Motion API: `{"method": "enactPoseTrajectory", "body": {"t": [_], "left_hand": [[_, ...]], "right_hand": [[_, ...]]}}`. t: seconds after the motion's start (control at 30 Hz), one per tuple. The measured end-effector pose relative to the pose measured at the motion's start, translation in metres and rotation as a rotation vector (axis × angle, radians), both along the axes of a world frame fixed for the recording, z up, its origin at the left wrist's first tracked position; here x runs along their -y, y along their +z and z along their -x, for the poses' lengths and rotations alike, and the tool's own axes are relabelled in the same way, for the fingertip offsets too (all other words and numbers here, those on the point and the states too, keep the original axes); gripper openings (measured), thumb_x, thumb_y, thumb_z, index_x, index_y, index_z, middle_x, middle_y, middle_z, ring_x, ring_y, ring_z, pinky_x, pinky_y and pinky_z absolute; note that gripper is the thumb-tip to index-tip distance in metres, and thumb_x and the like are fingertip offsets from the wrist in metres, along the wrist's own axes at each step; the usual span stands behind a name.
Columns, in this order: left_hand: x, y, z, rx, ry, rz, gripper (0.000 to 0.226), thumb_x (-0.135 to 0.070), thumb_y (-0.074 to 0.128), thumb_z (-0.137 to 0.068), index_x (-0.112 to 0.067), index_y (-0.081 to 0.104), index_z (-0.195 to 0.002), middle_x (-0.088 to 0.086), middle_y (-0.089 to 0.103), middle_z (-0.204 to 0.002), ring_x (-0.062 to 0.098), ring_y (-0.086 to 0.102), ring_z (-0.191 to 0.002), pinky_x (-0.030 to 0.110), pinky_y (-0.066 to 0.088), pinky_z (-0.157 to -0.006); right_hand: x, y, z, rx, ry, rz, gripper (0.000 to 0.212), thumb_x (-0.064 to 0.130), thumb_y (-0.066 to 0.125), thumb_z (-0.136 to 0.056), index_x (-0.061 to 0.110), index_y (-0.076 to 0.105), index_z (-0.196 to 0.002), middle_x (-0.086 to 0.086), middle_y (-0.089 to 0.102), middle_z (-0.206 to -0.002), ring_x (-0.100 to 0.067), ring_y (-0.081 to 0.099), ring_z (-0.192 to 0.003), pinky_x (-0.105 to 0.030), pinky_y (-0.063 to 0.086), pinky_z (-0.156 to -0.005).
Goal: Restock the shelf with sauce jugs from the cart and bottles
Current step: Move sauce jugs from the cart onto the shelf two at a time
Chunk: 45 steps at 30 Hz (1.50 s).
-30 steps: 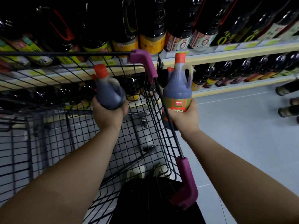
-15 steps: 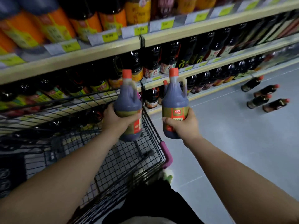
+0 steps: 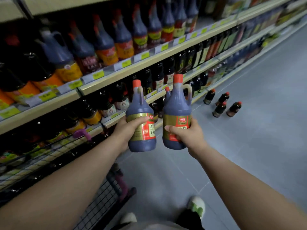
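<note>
A view down over a person's two bare forearms in a shop aisle. Nearest, at the bottom edge, two white shoes stand on the grey tiled floor. To the near left is a black wire cart with purple plastic corners, partly hidden under the left forearm; what it holds cannot be made out.

Further out, in the middle, each hand holds a sauce jug upright in the air, clear of the cart and over the floor. The left hand grips the left jug round its gold and red label, fingers curled tight about the body. The right hand grips the right jug the same way, thumb across the label. Both jugs are full of dark sauce, with red caps and a loop handle at the neck. A narrow gap shows between them, and the right one sits a little higher.

Beyond, to the left, runs the shelf, tier over tier, slanting away to the far right. Its upper tier carries stocked jugs with orange and yellow labels; the tiers below are packed with dark bottles, blurred. Yellow price tags line the shelf edges. On the floor to the far right, just beside the lowest tier, four floor bottles with red caps stand in a loose group, well apart from the hands.
</note>
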State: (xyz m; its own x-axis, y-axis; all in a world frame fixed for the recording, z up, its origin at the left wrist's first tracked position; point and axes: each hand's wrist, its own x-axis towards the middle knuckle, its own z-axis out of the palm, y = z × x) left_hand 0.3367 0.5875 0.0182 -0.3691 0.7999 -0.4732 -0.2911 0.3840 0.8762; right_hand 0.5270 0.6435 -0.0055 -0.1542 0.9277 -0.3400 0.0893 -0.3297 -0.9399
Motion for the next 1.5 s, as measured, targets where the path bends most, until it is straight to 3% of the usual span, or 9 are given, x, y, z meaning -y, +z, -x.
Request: {"method": "enactPoseTrajectory", "body": {"t": [0.17, 0.33, 0.5, 0.67, 1.0, 1.2, 1.37, 1.5], "left_hand": [[-0.072, 0.013, -0.093, 0.009, -0.026, -0.049, 0.03, -0.013, 0.079, -0.072, -0.017, 0.065, -0.099, 0.013, 0.073, -0.089, 0.028, 0.071, -0.075, 0.041, 0.058, -0.071], [-0.146, 0.033, -0.18, -0.02, -0.087, -0.109, 0.03, -0.011, 0.083, -0.067, -0.016, 0.067, -0.092, 0.013, 0.074, -0.085, 0.026, 0.072, -0.07, 0.035, 0.058, -0.061], [-0.201, 0.045, -0.234, -0.055, -0.106, -0.15, 0.027, -0.006, 0.08, -0.069, -0.019, 0.066, -0.087, 0.007, 0.074, -0.08, 0.023, 0.071, -0.069, 0.035, 0.057, -0.066], [-0.265, 0.047, -0.258, -0.087, -0.164, -0.16, 0.025, -0.003, 0.079, -0.07, -0.017, 0.067, -0.086, 0.002, 0.074, -0.071, 0.017, 0.071, -0.062, 0.025, 0.056, -0.053], [-0.448, 0.025, -0.267, -0.089, -0.169, -0.166, 0.044, -0.008, 0.085, -0.062, -0.022, 0.064, -0.098, 0.006, 0.074, -0.092, 0.023, 0.072, -0.08, 0.035, 0.056, -0.071], [-0.544, 0.035, -0.263, -0.144, -0.183, -0.146, 0.085, -0.022, 0.093, -0.039, -0.018, 0.06, -0.117, 0.004, 0.073, -0.101, 0.02, 0.072, -0.086, 0.034, 0.056, -0.073], [-0.596, 0.039, -0.267, -0.229, -0.128, -0.145, 0.106, -0.037, 0.096, -0.025, -0.024, 0.056, -0.122, -0.002, 0.07, -0.109, 0.019, 0.068, -0.096, 0.041, 0.055, -0.086], [-0.624, 0.038, -0.281, -0.313, -0.028, -0.139, 0.099, -0.028, 0.096, -0.036, -0.02, 0.054, -0.125, -0.003, 0.067, -0.113, 0.018, 0.065, -0.1, 0.039, 0.053, -0.087]], "right_hand": [[-0.063, 0.019, -0.096, -0.071, -0.009, -0.012, 0.071, 0.014, 0.092, -0.054, 0.008, 0.055, -0.115, -0.01, 0.072, -0.101, -0.023, 0.072, -0.086, -0.035, 0.06, -0.07], [-0.132, 0.039, -0.18, -0.098, -0.021, -0.083, 0.075, 0.008, 0.091, -0.054, 0.009, 0.05, -0.118, -0.012, 0.069, -0.106, -0.025, 0.071, -0.092, -0.041, 0.06, -0.077], [-0.191, 0.044, -0.23, -0.158, -0.017, -0.11, 0.083, 0.005, 0.089, -0.053, 0.015, 0.047, -0.124, -0.011, 0.068, -0.111, -0.026, 0.069, -0.096, -0.041, 0.059, -0.079], [-0.257, 0.036, -0.253, -0.172, -0.023, -0.113, 0.086, 0.011, 0.087, -0.048, 0.019, 0.048, -0.123, -0.01, 0.07, -0.108, -0.028, 0.07, -0.096, -0.045, 0.059, -0.08], [-0.43, 0.024, -0.268, -0.127, -0.028, -0.064, 0.098, 0.02, 0.093, -0.04, 0.016, 0.048, -0.126, -0.013, 0.068, -0.113, -0.032, 0.069, -0.098, -0.052, 0.058, -0.081], [-0.523, 0.04, -0.272, -0.17, -0.031, -0.049, 0.086, 0.011, 0.089, -0.049, 0.02, 0.048, -0.124, -0.01, 0.069, -0.109, -0.028, 0.07, -0.096, -0.041, 0.06, -0.073], [-0.586, 0.046, -0.278, -0.176, 0.023, -0.079, 0.085, 0.007, 0.088, -0.051, 0.025, 0.047, -0.123, -0.008, 0.068, -0.11, -0.027, 0.069, -0.095, -0.045, 0.06, -0.075], [-0.638, 0.042, -0.285, -0.172, 0.105, -0.092, 0.084, 0.002, 0.089, -0.054, 0.024, 0.048, -0.124, -0.007, 0.068, -0.111, -0.028, 0.068, -0.1, -0.047, 0.059, -0.079]]}}
